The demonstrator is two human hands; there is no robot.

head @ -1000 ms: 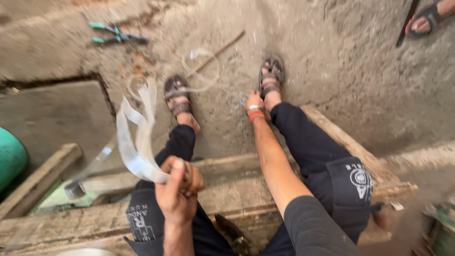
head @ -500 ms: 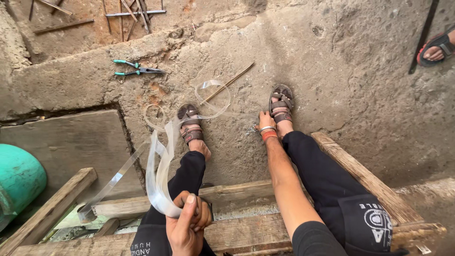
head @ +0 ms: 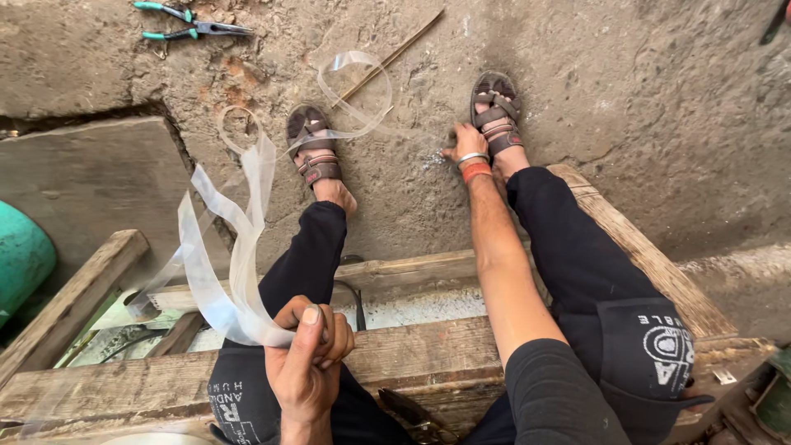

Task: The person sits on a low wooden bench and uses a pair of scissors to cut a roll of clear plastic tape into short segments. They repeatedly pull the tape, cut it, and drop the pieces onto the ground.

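Right now your left hand (head: 309, 363), low in the frame, is clenched on the clear plastic strip (head: 239, 239), which runs up to your right hand (head: 463, 146), fingers pressed on the concrete floor (head: 659, 99).

The rough grey concrete floor (head: 626, 99) carries teal-handled pliers (head: 185, 21) well beyond the left hand (head: 309, 367). A thin brown stick (head: 395, 53) lies beyond the right hand (head: 463, 147), and a worn wooden plank frame (head: 412, 346) rests beneath the left hand.

clear plastic strip (head: 239, 272) | translucent, looped, twisted | trailing from knee to concrete floor (head: 626, 99)
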